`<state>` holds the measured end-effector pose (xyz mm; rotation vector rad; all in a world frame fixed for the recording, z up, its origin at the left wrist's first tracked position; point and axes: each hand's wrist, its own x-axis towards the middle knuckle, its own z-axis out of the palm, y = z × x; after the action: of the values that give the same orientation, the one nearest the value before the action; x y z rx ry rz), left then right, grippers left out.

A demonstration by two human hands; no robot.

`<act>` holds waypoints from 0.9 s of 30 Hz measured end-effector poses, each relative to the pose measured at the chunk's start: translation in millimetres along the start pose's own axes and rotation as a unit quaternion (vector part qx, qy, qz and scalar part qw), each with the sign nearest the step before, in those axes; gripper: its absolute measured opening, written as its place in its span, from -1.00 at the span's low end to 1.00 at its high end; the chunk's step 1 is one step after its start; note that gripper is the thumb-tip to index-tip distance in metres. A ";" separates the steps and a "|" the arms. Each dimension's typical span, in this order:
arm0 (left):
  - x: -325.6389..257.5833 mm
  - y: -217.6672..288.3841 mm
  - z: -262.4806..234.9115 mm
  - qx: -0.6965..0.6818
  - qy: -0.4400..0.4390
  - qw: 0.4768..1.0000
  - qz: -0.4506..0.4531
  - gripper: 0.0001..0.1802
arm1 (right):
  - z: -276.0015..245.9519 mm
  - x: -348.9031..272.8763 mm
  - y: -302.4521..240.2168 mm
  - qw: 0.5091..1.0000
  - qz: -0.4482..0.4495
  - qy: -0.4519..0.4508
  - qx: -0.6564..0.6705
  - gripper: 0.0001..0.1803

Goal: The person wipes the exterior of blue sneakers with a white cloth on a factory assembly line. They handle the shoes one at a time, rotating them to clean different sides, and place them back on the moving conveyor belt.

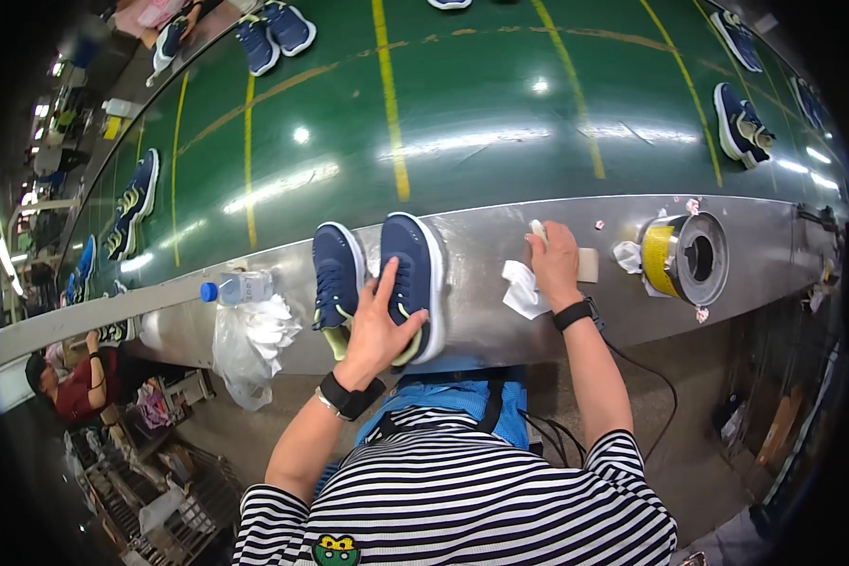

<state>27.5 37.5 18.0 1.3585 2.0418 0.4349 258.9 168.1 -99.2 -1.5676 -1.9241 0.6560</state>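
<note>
A pair of navy sneakers with white soles and pale green linings lies side by side on the metal ledge. My left hand [379,325] rests on the right-hand sneaker [411,247], fingers spread across its laces and thumb toward its outer side. Just left of it lies the other sneaker [336,269]. Farther right, my right hand [556,261] is closed around a small whitish piece [538,230] whose kind I cannot make out. A crumpled white tissue [524,291] lies beside that hand, and a cream block [588,265] shows past its other side.
Beyond the metal ledge [481,222] runs a green conveyor belt [481,104] with yellow lines and more navy sneakers [741,124]. A blue-capped bottle [238,289] and a plastic bag of white tissues [255,344] sit left. A yellow-labelled tin [686,257] lies right. Other people work at far left.
</note>
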 end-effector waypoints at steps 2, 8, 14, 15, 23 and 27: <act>-12.2 -5.3 5.6 -0.056 -0.015 0.998 -0.011 -0.18 | -7.3 -7.8 -15.9 0.998 0.002 -0.016 0.054 -0.83; -38.2 -11.4 20.1 -0.103 -0.020 0.994 -0.008 -0.22 | -13.7 -59.0 -91.5 0.955 0.060 -0.207 0.205 -0.82; -43.1 -21.5 28.5 -0.135 -0.014 0.991 0.011 -0.19 | 2.1 -79.1 -118.0 0.937 0.038 -0.230 0.261 -0.85; -43.2 -22.9 29.2 -0.137 -0.013 0.990 0.014 -0.19 | 5.2 -80.8 -117.7 0.940 0.031 -0.226 0.252 -0.86; -41.9 -20.7 32.8 -0.105 -0.007 0.994 0.018 -0.19 | 26.3 -75.0 -124.6 0.977 -0.003 -0.113 0.178 -0.87; -41.3 -23.9 33.8 -0.100 -0.006 0.994 0.041 -0.19 | 18.9 -82.2 -125.5 0.968 0.047 -0.150 0.198 -0.87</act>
<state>44.2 -12.3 -7.6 1.3213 1.8816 0.6468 170.2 62.7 -36.8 -1.3681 -1.7833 1.2938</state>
